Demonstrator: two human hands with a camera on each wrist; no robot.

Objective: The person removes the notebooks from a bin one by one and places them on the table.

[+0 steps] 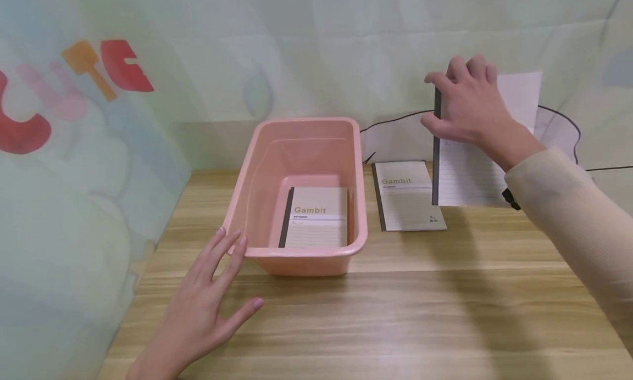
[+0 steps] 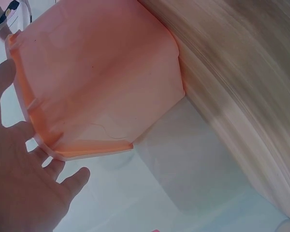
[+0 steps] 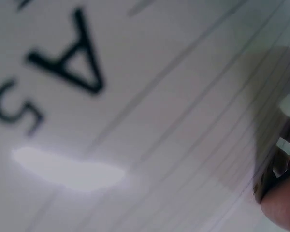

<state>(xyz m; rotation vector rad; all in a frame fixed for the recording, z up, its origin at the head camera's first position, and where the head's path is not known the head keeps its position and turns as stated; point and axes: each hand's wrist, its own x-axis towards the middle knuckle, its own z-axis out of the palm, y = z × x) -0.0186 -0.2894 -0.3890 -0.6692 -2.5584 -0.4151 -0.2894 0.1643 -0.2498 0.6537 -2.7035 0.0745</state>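
My right hand (image 1: 472,105) grips a notebook (image 1: 467,177) near its dark spine, holding it raised above the table. In the right wrist view the ruled cover (image 3: 150,116) with "A5" printed on it fills the frame, and a fingertip (image 3: 282,208) shows at the right edge. My left hand (image 1: 198,306) has its fingers extended, their tips touching the near left corner of the pink plastic bin (image 1: 362,210). Inside the bin lies a "Gambit" notebook (image 1: 316,221), with a second dark spine edge just showing beside it. Another Gambit notebook (image 1: 407,201) lies flat right of the bin.
The wooden table (image 1: 386,314) meets a printed cloth backdrop (image 1: 212,56) at the back and left. The bin's back rim stands close to this cloth. The right sleeve (image 1: 573,215) reaches in over the table's right side.
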